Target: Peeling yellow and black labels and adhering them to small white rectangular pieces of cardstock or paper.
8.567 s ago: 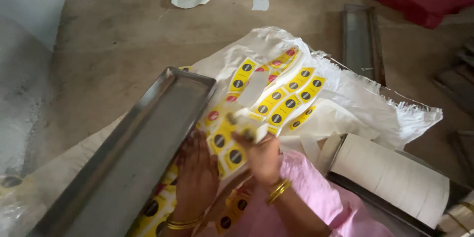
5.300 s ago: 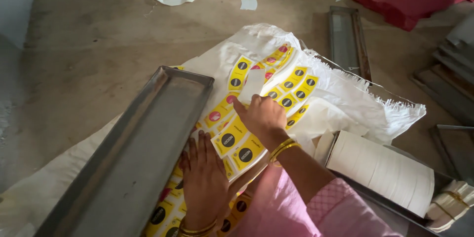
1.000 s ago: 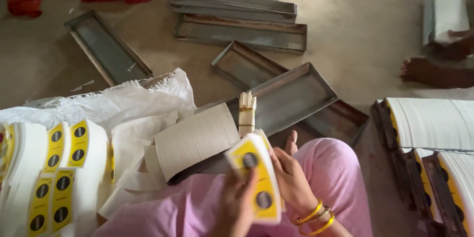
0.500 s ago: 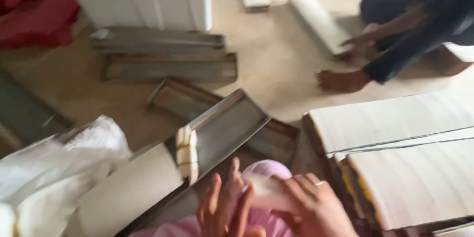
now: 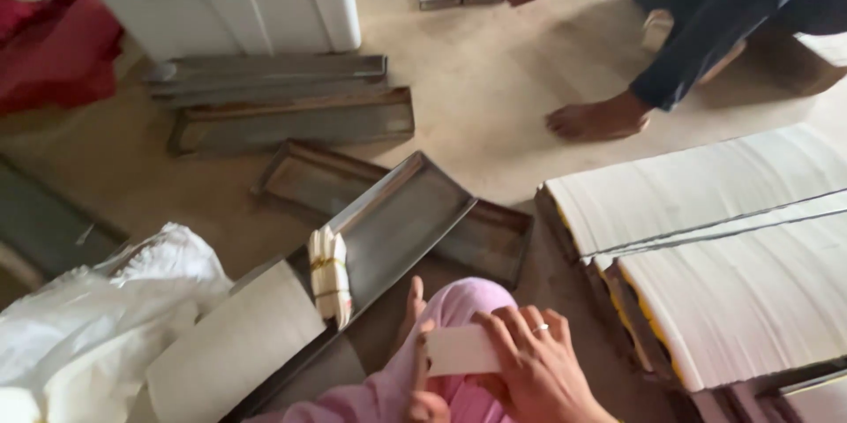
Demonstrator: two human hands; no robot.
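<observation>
The right hand (image 5: 529,370), a ring on one finger, lies with its fingers spread over a small stack of white cards (image 5: 463,351) and clasps it against the pink-clad knee (image 5: 459,308). The left hand (image 5: 422,370) meets the stack from the other end, thumb up along its short edge, so the cards are gripped between both hands. The stack's long axis runs left to right across the lap, low in the view and close to the body.

Just up and to the left of the hands lies a long grey metal tray (image 5: 397,220), tilted, its length running away toward the upper right. A banded bundle of cards (image 5: 330,275) stands against its near edge, closer to the left hand than the right. To the right, stacks of white sheets (image 5: 723,238) fill other trays. On the floor (image 5: 494,79) beyond, another person's bare foot (image 5: 598,119) rests.
</observation>
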